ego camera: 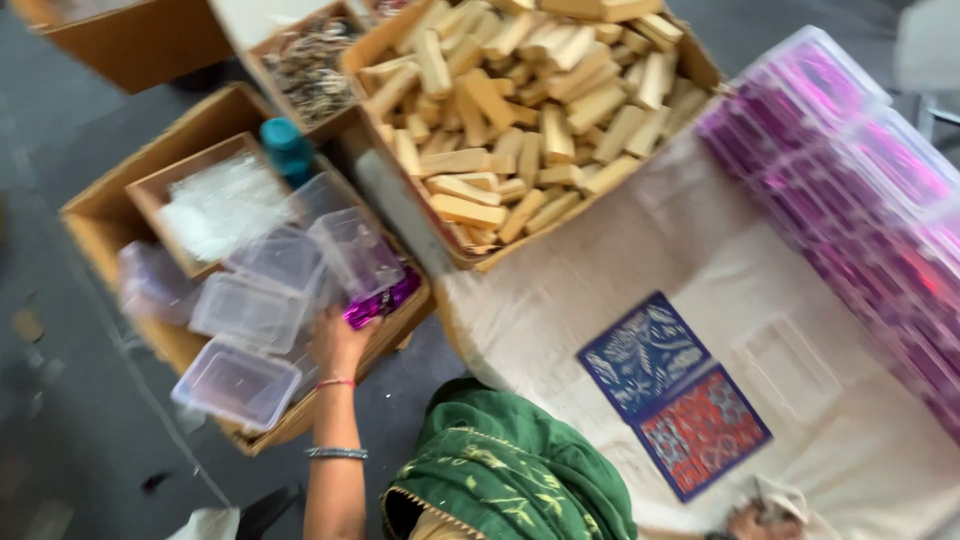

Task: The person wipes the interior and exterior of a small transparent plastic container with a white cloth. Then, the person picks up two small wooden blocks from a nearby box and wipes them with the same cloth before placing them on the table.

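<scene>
Head view looks down on the left hand point(338, 340), stretched out to a cardboard box point(100, 215) of clear plastic containers point(250, 310) and closed around a shiny purple packet point(382, 298) at the box's near edge, beside an upended container point(355, 250); motion blur hides the exact finger grip; the packet looks light, crinkly and slick, so a pinch across its middle would likely hold better than its ends; the containers seem thin, light and easily dented, best taken by the rim; the right hand point(760, 522) shows only partly at the bottom edge, so whether it holds anything I cannot tell; a cream cloth point(620, 260) covers the work surface, bearing a blue and red patterned mat point(672, 392), stacked clear boxes of purple packets point(860, 170) and a carton of pale wooden blocks point(520, 110); grey floor point(70, 420) lies around.
</scene>
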